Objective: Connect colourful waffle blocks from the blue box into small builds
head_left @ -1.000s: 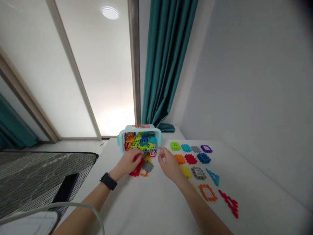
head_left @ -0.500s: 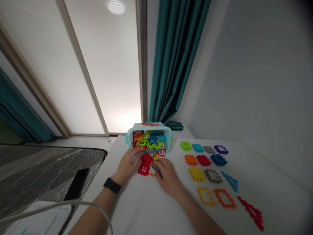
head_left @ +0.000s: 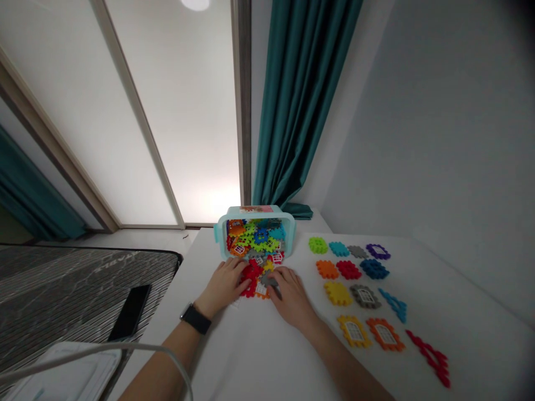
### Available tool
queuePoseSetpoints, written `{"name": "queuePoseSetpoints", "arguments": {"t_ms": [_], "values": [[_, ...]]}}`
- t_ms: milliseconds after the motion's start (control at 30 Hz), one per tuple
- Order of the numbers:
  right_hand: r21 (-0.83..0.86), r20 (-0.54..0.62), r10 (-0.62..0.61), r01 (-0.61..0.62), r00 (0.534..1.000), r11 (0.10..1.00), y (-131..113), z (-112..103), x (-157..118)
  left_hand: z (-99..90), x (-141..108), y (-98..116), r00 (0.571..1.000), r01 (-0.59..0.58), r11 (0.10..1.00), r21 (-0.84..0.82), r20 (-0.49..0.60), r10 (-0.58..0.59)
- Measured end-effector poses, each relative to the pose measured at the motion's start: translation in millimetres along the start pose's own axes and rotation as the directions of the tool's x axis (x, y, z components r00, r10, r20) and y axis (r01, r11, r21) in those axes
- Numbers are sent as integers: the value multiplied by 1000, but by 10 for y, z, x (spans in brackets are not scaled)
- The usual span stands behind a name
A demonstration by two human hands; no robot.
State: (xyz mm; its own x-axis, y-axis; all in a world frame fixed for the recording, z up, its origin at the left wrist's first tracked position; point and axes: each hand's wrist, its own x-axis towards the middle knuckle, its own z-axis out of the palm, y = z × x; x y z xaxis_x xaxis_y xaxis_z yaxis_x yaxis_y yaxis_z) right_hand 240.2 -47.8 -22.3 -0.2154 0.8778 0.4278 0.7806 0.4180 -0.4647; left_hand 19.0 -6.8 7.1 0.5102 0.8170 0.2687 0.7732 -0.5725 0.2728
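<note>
My left hand (head_left: 224, 284), with a black watch on its wrist, lies over the left side of a small pile of toothed plastic building pieces. Its thumb and fingers are apart and touch a red building piece (head_left: 252, 271). From the right, my right hand (head_left: 292, 298) has its thumb and fingers closed on the edge of a grey building piece (head_left: 268, 279). Under and beside that are a white window insert (head_left: 261, 289), an orange piece (head_left: 263, 296) and a yellow piece (head_left: 267, 266). Behind the pile, a light-blue tub (head_left: 291, 231) lies on its side, full of mixed pieces.
Sorted pieces lie in rows on the right of the white table (head_left: 267, 356), among them a yellow square (head_left: 337, 293) and a long red piece (head_left: 430, 356). A black phone (head_left: 130, 312) is at lower left, near a pale cable (head_left: 137, 346).
My left hand has moved from the tub's mouth toward me, onto the red pieces. My right hand has shifted slightly, the grey piece still at its fingers.
</note>
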Motion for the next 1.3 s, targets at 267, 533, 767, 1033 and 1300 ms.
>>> {"name": "queuePoseSetpoints", "arguments": {"t_ms": [267,533,767,1033,1300], "values": [[-1,14,1,-1,1000,1000,-25,-26,-3,14,17,74,995,91,996,-2,-35,-91],[140,-115,-32,48,993,989,-70,-47,38,16,-3,142,969,-160,958,-237,-224,107],[338,-198,-45,112,979,934,-173,-92,27,-63,-40,379,992,-104,796,-597,-118,41],[742,-77,297,-144,952,654,-120,-63,36,153,20,532,985,146,227,-963,120,-123],[735,-50,284,-157,958,659,-86,-151,49,101,-19,506,989,10,526,-850,-69,-130]]}}
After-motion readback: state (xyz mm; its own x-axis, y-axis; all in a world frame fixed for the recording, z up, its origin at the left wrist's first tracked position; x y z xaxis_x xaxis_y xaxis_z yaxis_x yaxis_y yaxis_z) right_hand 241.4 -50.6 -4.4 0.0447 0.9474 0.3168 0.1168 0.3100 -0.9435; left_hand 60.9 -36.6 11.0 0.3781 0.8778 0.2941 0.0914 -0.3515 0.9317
